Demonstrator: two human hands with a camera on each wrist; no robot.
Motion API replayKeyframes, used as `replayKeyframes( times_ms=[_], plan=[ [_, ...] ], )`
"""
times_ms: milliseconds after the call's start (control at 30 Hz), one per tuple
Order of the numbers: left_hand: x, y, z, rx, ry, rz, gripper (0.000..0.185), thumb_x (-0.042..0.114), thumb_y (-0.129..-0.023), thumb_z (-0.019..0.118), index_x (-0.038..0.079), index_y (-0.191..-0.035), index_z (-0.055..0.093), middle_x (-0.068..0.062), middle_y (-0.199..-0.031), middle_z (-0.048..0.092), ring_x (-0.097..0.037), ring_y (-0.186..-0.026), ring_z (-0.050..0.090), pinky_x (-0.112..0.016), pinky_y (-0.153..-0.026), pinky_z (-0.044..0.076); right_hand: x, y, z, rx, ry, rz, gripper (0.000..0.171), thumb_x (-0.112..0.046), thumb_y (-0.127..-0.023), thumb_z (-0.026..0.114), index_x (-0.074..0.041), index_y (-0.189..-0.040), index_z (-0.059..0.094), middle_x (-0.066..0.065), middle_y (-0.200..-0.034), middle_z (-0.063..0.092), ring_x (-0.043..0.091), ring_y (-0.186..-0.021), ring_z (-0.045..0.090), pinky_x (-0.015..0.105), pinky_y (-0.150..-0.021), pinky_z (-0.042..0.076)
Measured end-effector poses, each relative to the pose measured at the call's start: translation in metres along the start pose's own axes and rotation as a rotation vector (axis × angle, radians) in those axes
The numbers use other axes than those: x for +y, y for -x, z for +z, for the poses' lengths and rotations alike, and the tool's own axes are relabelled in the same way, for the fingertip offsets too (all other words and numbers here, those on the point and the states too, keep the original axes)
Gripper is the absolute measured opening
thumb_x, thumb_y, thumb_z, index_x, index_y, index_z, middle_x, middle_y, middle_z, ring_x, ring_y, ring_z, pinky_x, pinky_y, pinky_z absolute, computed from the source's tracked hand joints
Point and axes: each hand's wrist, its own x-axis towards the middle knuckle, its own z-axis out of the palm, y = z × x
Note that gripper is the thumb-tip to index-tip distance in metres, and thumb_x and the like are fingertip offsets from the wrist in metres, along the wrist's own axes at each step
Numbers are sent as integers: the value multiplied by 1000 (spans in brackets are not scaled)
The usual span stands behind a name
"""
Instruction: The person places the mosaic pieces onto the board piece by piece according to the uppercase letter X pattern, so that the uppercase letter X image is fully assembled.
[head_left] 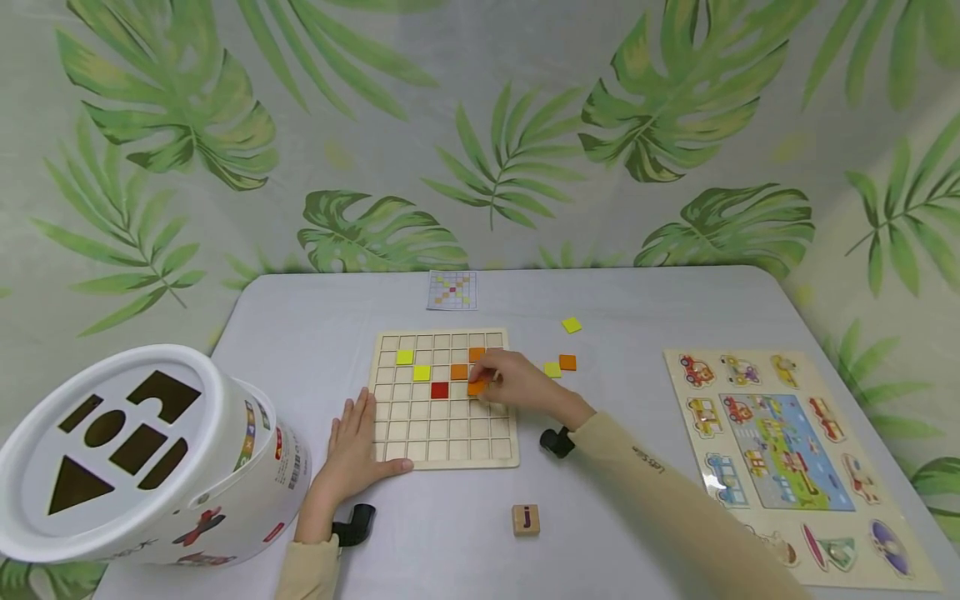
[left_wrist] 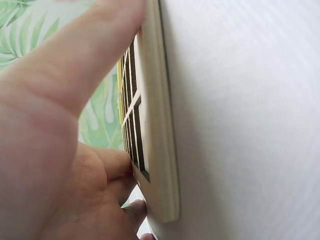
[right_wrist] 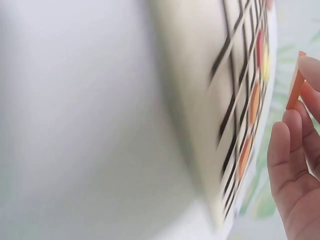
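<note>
From the head view I see my right hand (head_left: 517, 382) over the grid board (head_left: 444, 398), fingers pinched on an orange tile (head_left: 477, 387) held just right of the red tile (head_left: 439, 389), mid-board. The right wrist view adds what the head view hides: that tile (right_wrist: 295, 82) stands edge-on between my fingertips, apart from the board (right_wrist: 200, 100). My left hand (head_left: 356, 450) lies flat, fingers straight, on the board's near-left corner; the left wrist view shows the thumb (left_wrist: 85, 60) pressed along the board's edge (left_wrist: 162, 130). Loose tiles (head_left: 561, 365) sit on the table (head_left: 637, 308), right of the board.
</note>
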Motion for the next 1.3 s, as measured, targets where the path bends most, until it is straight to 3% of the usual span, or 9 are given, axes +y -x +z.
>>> replayKeyframes(
  times_ms=[300, 533, 933, 1133, 1300],
  plan=[
    [0, 0, -1, -7, -9, 0, 118, 53, -63, 74, -10, -140, 8, -23, -147, 2, -42, -132, -3, -57, -102, 0, -27, -35, 38, -98, 23, -86, 16, -8, -76, 69, -11, -91, 63, -2, -87, 55, 13, -78, 51, 18, -67, 43],
    [-2, 0, 0, -13, -11, -1, 119, 54, -63, 73, -9, -140, 8, -22, -147, 2, -41, -132, -4, -57, -102, 0, -35, -49, 51, -148, 74, -101, 15, -10, -77, 69, -11, -92, 64, -4, -86, 55, 11, -77, 50, 16, -67, 42],
    [0, 0, -2, -9, -5, 4, 117, 52, -64, 73, -10, -140, 9, -24, -147, 3, -43, -132, -3, -58, -101, 1, -43, -51, 56, -165, 196, -90, 16, -8, -77, 69, -11, -91, 64, -3, -87, 56, 9, -76, 47, 17, -69, 39],
    [-1, 0, -2, -1, -5, 3, 117, 51, -64, 74, -10, -139, 9, -24, -146, 4, -43, -131, -2, -58, -101, 1, -43, -50, 55, -175, 182, -103, 18, -5, -79, 65, -10, -96, 67, -3, -90, 58, 10, -77, 50, 15, -69, 40],
    [-1, -1, 0, -3, -5, 3, 118, 53, -64, 73, -10, -140, 9, -23, -147, 3, -42, -132, -2, -58, -102, 1, -36, -44, 44, -149, 80, -77, 18, -2, -81, 61, -7, -97, 67, -1, -90, 59, 8, -77, 51, 16, -68, 43]
  ],
)
